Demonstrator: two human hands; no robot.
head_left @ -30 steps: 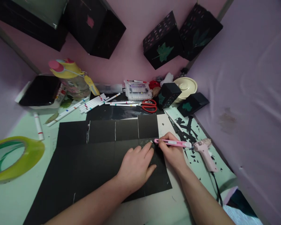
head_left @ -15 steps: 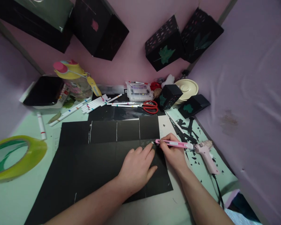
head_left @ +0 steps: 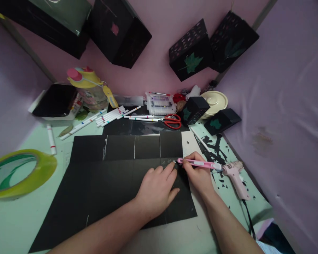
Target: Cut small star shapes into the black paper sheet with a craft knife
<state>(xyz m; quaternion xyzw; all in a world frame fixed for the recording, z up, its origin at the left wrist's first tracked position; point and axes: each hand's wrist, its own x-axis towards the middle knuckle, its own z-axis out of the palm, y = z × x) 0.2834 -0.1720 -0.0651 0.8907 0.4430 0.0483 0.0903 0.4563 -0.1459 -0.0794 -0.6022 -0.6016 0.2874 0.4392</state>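
A large sheet of black card (head_left: 108, 190) lies on the table, marked with white lines and creases. My left hand (head_left: 157, 190) rests flat on it, fingers stretched toward a small white star-like mark near the upper right. In my right hand (head_left: 198, 173) is a pink craft knife (head_left: 201, 163), gripped like a pen, its tip at the card just beside my left fingertips. Faint small star outlines show left of the tip. Under the card's right side lies a pale board (head_left: 188, 137).
Right of my hand lies a pink glue gun (head_left: 235, 178) among black paper scraps (head_left: 217, 150). Red-handled scissors (head_left: 172, 121), white markers (head_left: 111, 116) and small black boxes (head_left: 194, 109) stand or lie behind. A tape roll (head_left: 46, 169) is at left; black boxes (head_left: 190, 53) hang above.
The whole view has shifted slightly, so things sit a little farther right. Both hands and the craft knife keep nearly the same place on the card.
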